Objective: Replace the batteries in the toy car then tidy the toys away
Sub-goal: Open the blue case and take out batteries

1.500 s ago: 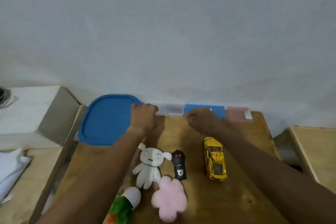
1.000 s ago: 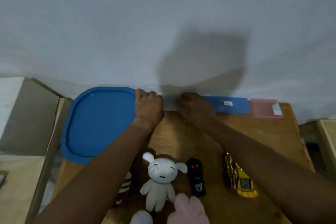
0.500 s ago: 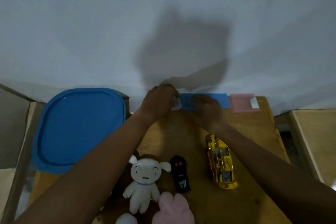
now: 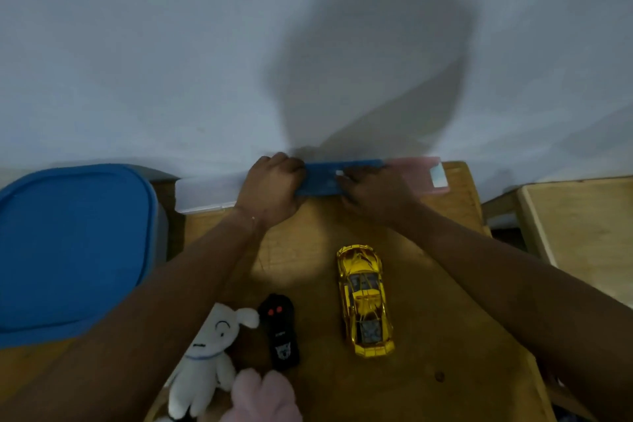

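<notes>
**Reaching past the toy car point(image 4: 364, 300) for the blue case point(image 4: 322, 180)**

The yellow toy car sits on its wheels on the wooden surface point(image 4: 445, 370), nose toward the wall. Neither hand touches it, so the battery swap looks not yet begun. Just left of the car lies a black remote point(image 4: 279, 332), and left of that a white plush dog point(image 4: 205, 363). A pink plush point(image 4: 263, 397) lies left of the car's tail, at the near edge of the view.

Beyond the car's nose, against the wall, both hands are at the blue case. The left hand point(image 4: 270, 188) is clenched round its left end. The right hand point(image 4: 373, 192) lies over its right part with fingers on the lid. Whether it grasps or only presses, I cannot tell.

The case is hemmed in by the wall and its neighbours. A careless pull could drag the pink case point(image 4: 418, 175) at its right end toward the surface's far right corner and off it. If the lid pops mid-lift, whatever is inside could scatter toward the car or roll to the floor.

Every container is closed. The blue case and the pink case hide their contents. So does a pale box point(image 4: 205, 190) beyond and left of the car. Far left of the car stands a large bin, its blue lid point(image 4: 72, 250) on; it is probably where the toys will go.
</notes>
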`<state>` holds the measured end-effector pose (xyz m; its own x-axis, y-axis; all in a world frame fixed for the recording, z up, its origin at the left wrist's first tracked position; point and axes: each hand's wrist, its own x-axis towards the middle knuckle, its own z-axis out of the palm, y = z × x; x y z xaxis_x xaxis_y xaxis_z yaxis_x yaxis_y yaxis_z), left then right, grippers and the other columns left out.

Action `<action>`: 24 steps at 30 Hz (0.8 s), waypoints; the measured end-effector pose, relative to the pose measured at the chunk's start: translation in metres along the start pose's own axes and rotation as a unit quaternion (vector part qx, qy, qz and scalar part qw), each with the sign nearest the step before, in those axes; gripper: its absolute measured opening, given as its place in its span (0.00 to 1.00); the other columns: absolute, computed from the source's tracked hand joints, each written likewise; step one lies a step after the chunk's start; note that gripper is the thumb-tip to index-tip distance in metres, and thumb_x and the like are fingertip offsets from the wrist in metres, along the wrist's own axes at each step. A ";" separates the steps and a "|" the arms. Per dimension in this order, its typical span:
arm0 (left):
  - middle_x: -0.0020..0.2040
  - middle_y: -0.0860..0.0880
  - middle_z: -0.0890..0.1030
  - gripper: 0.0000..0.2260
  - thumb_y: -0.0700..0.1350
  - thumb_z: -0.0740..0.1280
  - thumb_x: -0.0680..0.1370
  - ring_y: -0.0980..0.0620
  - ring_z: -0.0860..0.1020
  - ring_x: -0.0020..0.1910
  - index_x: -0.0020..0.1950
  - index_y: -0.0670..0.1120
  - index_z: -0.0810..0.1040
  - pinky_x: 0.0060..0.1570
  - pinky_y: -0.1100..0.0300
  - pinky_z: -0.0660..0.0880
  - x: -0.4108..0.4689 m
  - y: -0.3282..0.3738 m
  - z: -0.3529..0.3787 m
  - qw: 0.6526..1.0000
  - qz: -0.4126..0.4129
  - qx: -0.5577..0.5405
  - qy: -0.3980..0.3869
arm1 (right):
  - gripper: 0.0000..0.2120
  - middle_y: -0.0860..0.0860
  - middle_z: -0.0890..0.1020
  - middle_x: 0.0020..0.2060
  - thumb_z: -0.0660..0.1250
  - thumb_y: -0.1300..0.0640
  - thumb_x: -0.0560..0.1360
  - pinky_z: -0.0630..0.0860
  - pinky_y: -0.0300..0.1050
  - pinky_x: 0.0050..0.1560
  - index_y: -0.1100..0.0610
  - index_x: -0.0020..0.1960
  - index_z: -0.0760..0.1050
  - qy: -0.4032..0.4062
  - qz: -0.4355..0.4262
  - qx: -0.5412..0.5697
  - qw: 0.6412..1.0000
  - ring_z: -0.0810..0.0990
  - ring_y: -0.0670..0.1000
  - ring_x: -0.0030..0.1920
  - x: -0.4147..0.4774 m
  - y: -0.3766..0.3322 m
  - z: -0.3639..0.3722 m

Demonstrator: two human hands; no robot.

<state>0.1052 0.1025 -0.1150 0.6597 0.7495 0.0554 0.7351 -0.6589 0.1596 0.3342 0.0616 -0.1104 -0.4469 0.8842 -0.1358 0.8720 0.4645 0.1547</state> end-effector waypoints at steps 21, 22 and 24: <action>0.68 0.44 0.77 0.33 0.50 0.74 0.76 0.47 0.74 0.66 0.78 0.47 0.67 0.65 0.55 0.73 -0.029 -0.008 -0.002 0.974 -0.062 -0.206 0.069 | 0.04 0.55 0.83 0.42 0.67 0.60 0.76 0.79 0.51 0.39 0.59 0.49 0.80 0.194 0.011 0.293 0.936 0.81 0.58 0.40 0.006 0.033 -0.017; 0.68 0.43 0.77 0.35 0.50 0.75 0.75 0.46 0.74 0.66 0.78 0.48 0.66 0.65 0.52 0.74 -0.029 -0.009 -0.002 0.976 -0.064 -0.197 0.063 | 0.03 0.55 0.83 0.44 0.68 0.60 0.75 0.78 0.51 0.40 0.58 0.47 0.80 0.217 0.017 0.236 0.947 0.81 0.59 0.43 0.004 0.029 -0.017; 0.68 0.43 0.76 0.39 0.51 0.77 0.72 0.44 0.74 0.65 0.79 0.49 0.64 0.63 0.49 0.75 -0.027 -0.011 0.000 0.981 -0.067 -0.175 0.047 | 0.03 0.56 0.82 0.48 0.70 0.60 0.73 0.73 0.50 0.44 0.56 0.46 0.82 0.264 0.050 0.113 0.957 0.78 0.59 0.48 0.000 0.023 -0.013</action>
<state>0.0792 0.0894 -0.1182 0.5320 0.8410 0.0987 0.7044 -0.5042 0.4996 0.3518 0.0731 -0.0941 -0.3452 0.8533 0.3907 0.9104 0.4057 -0.0817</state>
